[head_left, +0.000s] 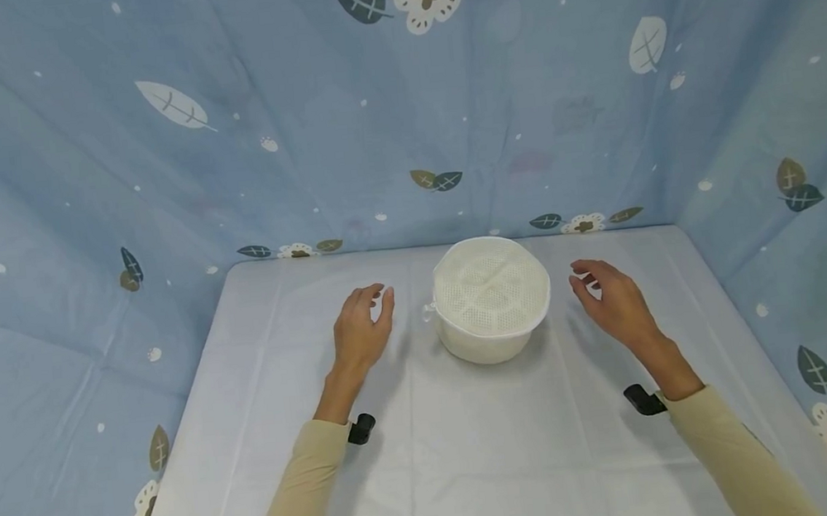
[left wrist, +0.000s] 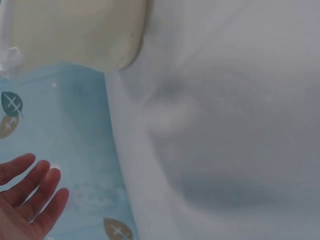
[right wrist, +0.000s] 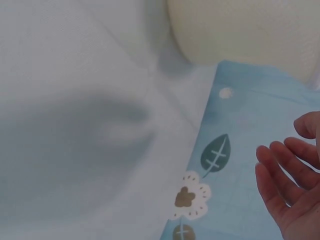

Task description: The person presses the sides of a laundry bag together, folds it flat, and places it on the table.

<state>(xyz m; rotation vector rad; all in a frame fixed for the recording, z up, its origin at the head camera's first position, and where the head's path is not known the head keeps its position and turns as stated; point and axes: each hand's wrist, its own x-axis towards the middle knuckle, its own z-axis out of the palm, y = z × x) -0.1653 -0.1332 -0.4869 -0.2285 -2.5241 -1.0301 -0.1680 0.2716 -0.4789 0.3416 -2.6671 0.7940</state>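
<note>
While the left hand (head_left: 362,329) hovers with fingers relaxed and thumb apart, the right hand (head_left: 616,303) hangs likewise; between them, clear of both, a round white container (head_left: 488,347) with a mesh top (head_left: 491,287) stands on the white table (head_left: 492,450), near the blue curtain (head_left: 341,132).

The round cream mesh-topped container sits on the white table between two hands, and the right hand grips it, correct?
Not quite: the head view shows the right hand apart from the round cream mesh-topped container, gripping nothing. The rest stands.
</note>
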